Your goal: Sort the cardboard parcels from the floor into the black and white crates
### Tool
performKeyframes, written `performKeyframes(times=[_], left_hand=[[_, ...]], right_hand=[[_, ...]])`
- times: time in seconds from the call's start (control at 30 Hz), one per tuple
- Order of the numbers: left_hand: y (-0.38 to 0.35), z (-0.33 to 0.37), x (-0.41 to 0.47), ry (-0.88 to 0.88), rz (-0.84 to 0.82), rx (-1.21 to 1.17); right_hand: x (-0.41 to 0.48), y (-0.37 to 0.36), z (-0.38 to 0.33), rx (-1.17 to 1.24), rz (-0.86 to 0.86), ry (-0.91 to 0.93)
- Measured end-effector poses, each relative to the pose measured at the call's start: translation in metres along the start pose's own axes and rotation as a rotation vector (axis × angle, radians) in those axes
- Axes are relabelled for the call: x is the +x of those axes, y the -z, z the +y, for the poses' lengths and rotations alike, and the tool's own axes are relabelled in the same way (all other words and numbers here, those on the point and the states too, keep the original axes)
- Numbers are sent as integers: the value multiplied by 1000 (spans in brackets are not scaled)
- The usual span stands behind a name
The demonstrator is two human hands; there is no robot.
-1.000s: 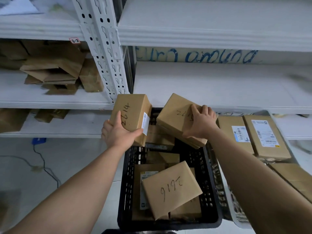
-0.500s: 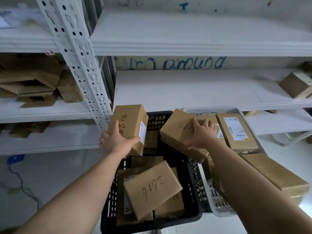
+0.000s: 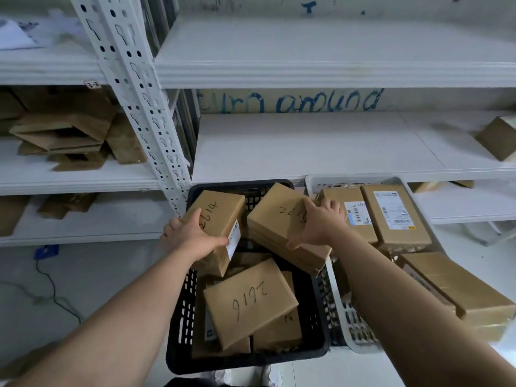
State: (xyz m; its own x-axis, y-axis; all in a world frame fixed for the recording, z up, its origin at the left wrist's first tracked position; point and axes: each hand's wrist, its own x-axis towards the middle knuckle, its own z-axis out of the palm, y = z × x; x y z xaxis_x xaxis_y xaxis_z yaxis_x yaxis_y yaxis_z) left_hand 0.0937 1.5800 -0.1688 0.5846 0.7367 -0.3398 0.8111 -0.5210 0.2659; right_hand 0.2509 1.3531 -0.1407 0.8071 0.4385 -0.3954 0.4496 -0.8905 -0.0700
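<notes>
View from above a white-painted floor point(image 3: 89, 277) before white slotted-steel shelving. A perforated upright point(image 3: 134, 88) separated two bays. The left bay held flattened cardboard point(image 3: 64, 135) on its middle board. The right bay's middle shelf point(image 3: 321, 146) carried one brown box point(image 3: 499, 138) at its far right end. Blue handwriting point(image 3: 293, 103) ran along the wall behind that shelf. A dark cable point(image 3: 53, 291) trailed over the floor at left, below a small blue object point(image 3: 46, 251).

Two crates stood side by side on the floor, against the lowest shelf. The black crate point(image 3: 178, 317) at centre contained several cardboard parcels, the uppermost marked 2616 point(image 3: 251, 303) and lying tilted. The white crate point(image 3: 346, 322) to its right held parcels with printed labels point(image 3: 396, 216), and a longer parcel point(image 3: 458, 289) lay tilted over its right side.

The left hand point(image 3: 192, 238) gripped the near end of the parcel marked 2614 point(image 3: 220, 216), thumb on top beside its white label, above the far left of the black crate. The right hand point(image 3: 318, 224) clasped a second marked parcel point(image 3: 276, 219), fingers curled over its far edge and thumb stretched along the near side. That parcel was tilted over the black crate's far right corner, beside the white crate.
</notes>
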Motion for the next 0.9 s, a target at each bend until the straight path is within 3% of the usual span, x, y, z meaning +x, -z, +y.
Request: performKeyframes(times=[0.2,0.37,0.9], left_hand=[[6,-11,-4,84,111,-17],[10,-19,-4,41,53,-31],[15,-41,4,51,83,-73]], right_hand=[[-8,-11,-22,-130,-37,152],[-9,-10,-24,-228,-155,245],[-11,-48,-53,-82,-154,399]])
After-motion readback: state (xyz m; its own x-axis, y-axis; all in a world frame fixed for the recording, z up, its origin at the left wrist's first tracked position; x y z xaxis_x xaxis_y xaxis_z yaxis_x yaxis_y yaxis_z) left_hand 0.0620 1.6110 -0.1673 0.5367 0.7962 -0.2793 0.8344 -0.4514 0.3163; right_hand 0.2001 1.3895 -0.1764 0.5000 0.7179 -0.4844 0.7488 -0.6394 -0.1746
